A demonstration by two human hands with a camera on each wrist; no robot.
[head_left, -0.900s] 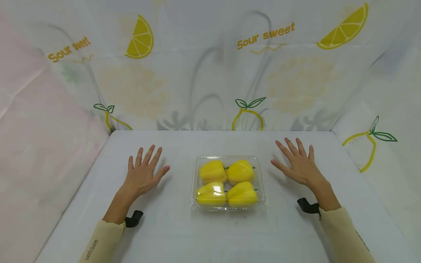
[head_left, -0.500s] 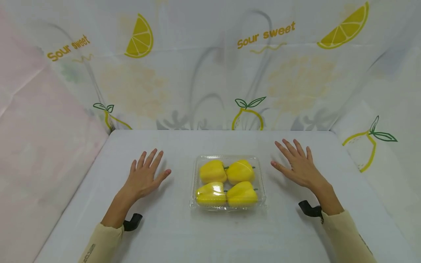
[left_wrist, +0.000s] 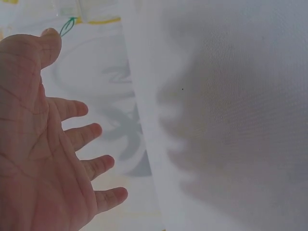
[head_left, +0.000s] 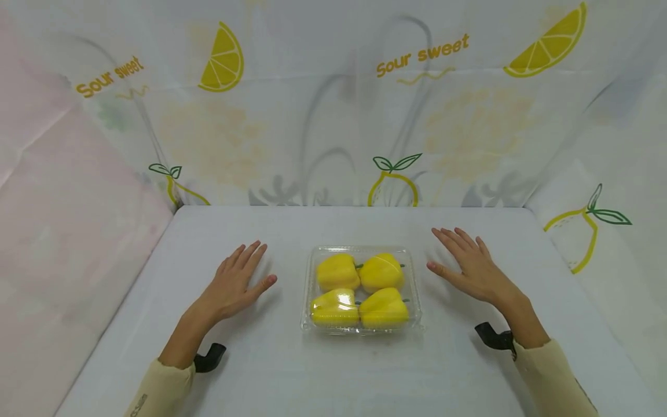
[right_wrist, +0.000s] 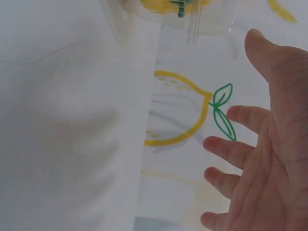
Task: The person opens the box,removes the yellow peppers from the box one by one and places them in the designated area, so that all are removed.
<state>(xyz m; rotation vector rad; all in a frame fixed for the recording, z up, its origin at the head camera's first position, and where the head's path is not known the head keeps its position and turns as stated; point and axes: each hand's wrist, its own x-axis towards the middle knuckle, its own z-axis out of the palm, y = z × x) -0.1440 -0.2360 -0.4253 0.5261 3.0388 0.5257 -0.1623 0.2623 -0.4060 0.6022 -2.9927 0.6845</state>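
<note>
Sides of the clear rectangular plastic box (head_left: pixel 359 332), lower centre, probably light and slippery, seemed best gripped; bare left hand (head_left: pixel 231 292) and bare right hand (head_left: pixel 478 275) were held empty, fingers extended.

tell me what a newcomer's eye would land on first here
Probably the four bright yellow bell peppers lying in a clear rectangular plastic box near the middle of the white cloth-covered table. Next come the person's bare left grip and bare right grip, one on either side of the box and apart from it. Behind, a pale fabric backdrop carries yellow lemon slices and orange "Sour sweet" lettering.
</note>
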